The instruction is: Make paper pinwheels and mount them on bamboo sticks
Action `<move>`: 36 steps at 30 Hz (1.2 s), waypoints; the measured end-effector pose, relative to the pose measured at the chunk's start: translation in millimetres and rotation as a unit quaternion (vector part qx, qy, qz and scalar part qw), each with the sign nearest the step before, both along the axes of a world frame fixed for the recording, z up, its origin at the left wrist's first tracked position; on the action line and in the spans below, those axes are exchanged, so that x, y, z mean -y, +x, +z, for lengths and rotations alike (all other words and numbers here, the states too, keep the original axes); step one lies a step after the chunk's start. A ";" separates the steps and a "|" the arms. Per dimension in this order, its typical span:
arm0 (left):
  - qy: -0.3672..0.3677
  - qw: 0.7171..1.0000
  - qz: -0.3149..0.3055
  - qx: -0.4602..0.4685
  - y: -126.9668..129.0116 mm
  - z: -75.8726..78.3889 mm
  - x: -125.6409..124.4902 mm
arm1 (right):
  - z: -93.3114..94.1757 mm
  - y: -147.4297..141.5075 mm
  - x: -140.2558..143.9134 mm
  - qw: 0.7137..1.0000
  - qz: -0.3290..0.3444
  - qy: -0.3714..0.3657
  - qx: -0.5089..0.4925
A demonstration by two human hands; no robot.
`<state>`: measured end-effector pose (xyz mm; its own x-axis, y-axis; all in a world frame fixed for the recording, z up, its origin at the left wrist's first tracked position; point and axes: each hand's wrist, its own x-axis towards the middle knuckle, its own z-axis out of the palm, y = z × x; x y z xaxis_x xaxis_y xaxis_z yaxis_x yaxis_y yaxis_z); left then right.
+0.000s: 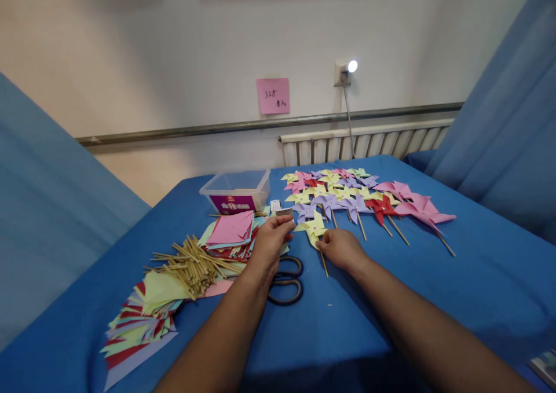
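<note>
My right hand (341,247) is closed with its fingertips on a pale yellow pinwheel (313,227), where the paper blades meet the thin wooden stick. The stick points down toward the table's near side. My left hand (273,237) is a little left of the pinwheel, fingers loosely bent and apart, with nothing visible in them. A small box (275,205) is just beyond its fingertips. Scissors (286,282) with dark handles lie under my left wrist, their blades hidden by the forearm. Square coloured papers (232,229) are stacked left of that hand.
Several finished pinwheels (356,204) in yellow, purple, red and pink lie in rows at the back right. Wooden sticks (194,267) and fanned paper sheets (143,318) are piled on the left. A clear plastic tub (237,190) stands behind them on the blue cloth (434,300).
</note>
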<state>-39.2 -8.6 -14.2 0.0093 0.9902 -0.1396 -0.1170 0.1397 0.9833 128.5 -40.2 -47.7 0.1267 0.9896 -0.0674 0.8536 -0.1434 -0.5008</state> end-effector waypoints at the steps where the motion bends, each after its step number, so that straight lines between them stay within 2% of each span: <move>1: 0.000 1.000 -0.002 -0.001 0.2 0.6 0.7 | 0.3 -0.1 -0.2 1.000 -0.001 -0.001 0.000; 6: 0.015 0.999 -0.029 -0.017 1.5 2.3 5.5 | 4.3 0.5 5.3 1.000 0.003 0.003 -0.007; 9: 0.026 0.998 -0.045 -0.032 2.8 1.8 8.0 | 6.8 -2.3 13.9 0.997 -0.002 0.065 -0.045; 13: 0.085 0.994 -0.037 -0.060 0.1 6.1 6.1 | 13.8 -25.3 15.5 0.969 0.007 0.175 -0.174; 16: 0.160 0.981 0.017 -0.109 -13.2 17.4 -0.4 | 23.2 -57.1 6.9 0.934 0.022 0.190 -0.304; 18: 0.204 0.959 0.075 -0.182 -28.6 26.8 -5.1 | 27.3 -77.0 2.1 0.902 0.040 0.174 -0.394; 20: 0.214 0.927 0.132 -0.277 -47.0 34.4 -8.3 | 26.9 -89.0 1.1 0.876 0.047 0.165 -0.451; 21: 0.210 0.913 0.149 -0.317 -56.4 36.7 -9.1 | 25.0 -91.1 1.9 0.872 0.051 0.176 -0.453; 23: 0.189 0.903 0.163 -0.349 -73.7 37.7 -9.6 | 19.3 -88.8 4.3 0.878 0.084 0.195 -0.428; 26: 0.154 0.899 0.152 -0.380 -92.1 32.2 -10.0 | 11.5 -77.7 5.2 0.882 0.121 0.192 -0.412; 27: 0.144 0.886 0.133 -0.420 -95.8 29.8 -10.6 | 10.3 -74.6 4.3 0.881 0.115 0.190 -0.418; 30: 0.094 0.813 0.082 -0.568 -100.8 25.4 -12.9 | 9.9 -70.3 0.7 0.871 0.090 0.194 -0.442; 32: 0.065 0.773 0.055 -0.628 -101.1 26.0 -13.9 | 10.9 -70.5 -0.6 0.865 0.093 0.199 -0.452; 36: 0.049 0.742 0.059 -0.666 -100.0 31.9 -12.1 | 12.1 -71.2 -1.1 0.861 0.098 0.195 -0.460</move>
